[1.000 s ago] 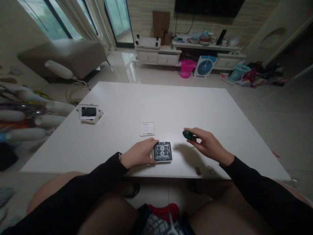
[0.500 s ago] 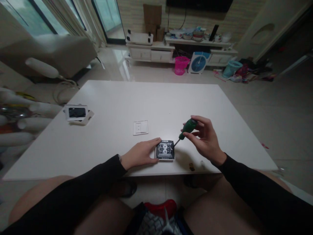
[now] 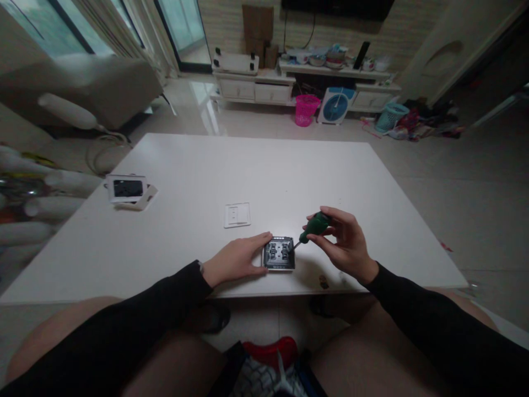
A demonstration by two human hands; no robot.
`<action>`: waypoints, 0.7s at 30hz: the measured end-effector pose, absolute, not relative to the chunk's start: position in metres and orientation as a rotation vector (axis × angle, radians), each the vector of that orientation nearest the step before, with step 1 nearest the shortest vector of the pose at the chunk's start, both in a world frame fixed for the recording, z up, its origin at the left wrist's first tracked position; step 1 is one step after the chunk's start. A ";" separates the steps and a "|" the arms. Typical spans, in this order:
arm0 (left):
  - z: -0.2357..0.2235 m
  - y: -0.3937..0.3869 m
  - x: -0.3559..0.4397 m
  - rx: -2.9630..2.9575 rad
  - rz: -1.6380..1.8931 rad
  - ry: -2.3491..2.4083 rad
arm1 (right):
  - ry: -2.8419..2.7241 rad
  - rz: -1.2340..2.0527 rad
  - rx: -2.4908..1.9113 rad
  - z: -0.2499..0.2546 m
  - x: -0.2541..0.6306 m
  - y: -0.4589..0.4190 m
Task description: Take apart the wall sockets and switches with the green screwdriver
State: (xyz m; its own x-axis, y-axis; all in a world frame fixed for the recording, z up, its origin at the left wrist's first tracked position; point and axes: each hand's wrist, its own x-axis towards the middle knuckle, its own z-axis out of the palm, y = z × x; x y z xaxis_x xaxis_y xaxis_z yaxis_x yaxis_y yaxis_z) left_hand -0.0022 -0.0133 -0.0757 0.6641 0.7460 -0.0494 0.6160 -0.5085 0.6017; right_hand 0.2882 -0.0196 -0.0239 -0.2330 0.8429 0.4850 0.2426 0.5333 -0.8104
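A square wall switch (image 3: 278, 261), its dark inner side facing up, lies near the front edge of the table. My left hand (image 3: 236, 259) is closed on its left side, thumb at the lower corner and fingers at the upper one. In my right hand (image 3: 345, 245) is a screwdriver (image 3: 316, 227) with a green handle, held by the fingertips and tilted. Its tip reaches the right part of the switch; whether it touches is too small to tell. Beyond my left hand lies a white switch cover plate (image 3: 237, 215).
The white table (image 3: 264, 171) spans the view. A box with a dark window (image 3: 128, 188) rests at its left edge. Small brownish parts (image 3: 323, 282) lie near the front edge below my right hand. A pink basket (image 3: 306, 110) and a blue fan (image 3: 335, 105) stand beyond on the floor.
My right hand and the screwdriver have come down slightly toward me, and the screwdriver leans lower. My left hand and the wall switch stay nearly in place.
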 end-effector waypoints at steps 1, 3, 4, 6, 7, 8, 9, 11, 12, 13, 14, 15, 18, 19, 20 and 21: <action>-0.076 -0.013 -0.002 2.286 0.285 1.052 | -1.761 0.735 -0.890 -0.024 0.289 -0.020; -0.076 -0.013 -0.003 2.280 0.276 1.056 | -1.757 0.728 -0.863 -0.024 0.290 -0.021; -0.076 -0.013 -0.003 2.279 0.274 1.056 | -1.750 0.727 -0.856 -0.023 0.291 -0.022; -0.075 -0.013 -0.003 2.274 0.275 1.053 | -1.736 0.726 -0.846 -0.023 0.291 -0.021; -0.075 -0.013 -0.003 2.270 0.280 1.052 | -1.730 0.726 -0.843 -0.023 0.291 -0.021; -0.074 -0.013 -0.003 2.266 0.284 1.050 | -1.729 0.728 -0.843 -0.024 0.291 -0.021; -0.074 -0.013 -0.003 2.263 0.285 1.049 | -1.732 0.730 -0.846 -0.024 0.291 -0.021; -0.072 -0.013 -0.002 2.263 0.279 1.050 | -1.745 0.727 -0.851 -0.024 0.290 -0.021; -0.072 -0.013 -0.002 2.266 0.274 1.051 | -1.757 0.723 -0.847 -0.025 0.290 -0.021; -0.072 -0.013 -0.002 2.270 0.270 1.050 | -1.773 0.717 -0.834 -0.025 0.290 -0.020; -0.071 -0.013 -0.002 2.272 0.270 1.049 | -1.793 0.710 -0.816 -0.024 0.290 -0.020; -0.071 -0.013 -0.001 2.274 0.274 1.048 | -1.816 0.704 -0.795 -0.024 0.290 -0.020; -0.072 -0.013 -0.002 2.276 0.277 1.045 | -1.862 0.707 -0.744 -0.024 0.290 -0.019; -0.073 -0.013 -0.002 2.278 0.279 1.047 | -1.864 0.708 -0.737 -0.024 0.290 -0.019; -0.074 -0.013 -0.003 2.280 0.283 1.047 | -1.860 0.702 -0.732 -0.024 0.290 -0.018; -0.075 -0.013 -0.003 2.283 0.289 1.046 | -1.856 0.692 -0.729 -0.024 0.290 -0.018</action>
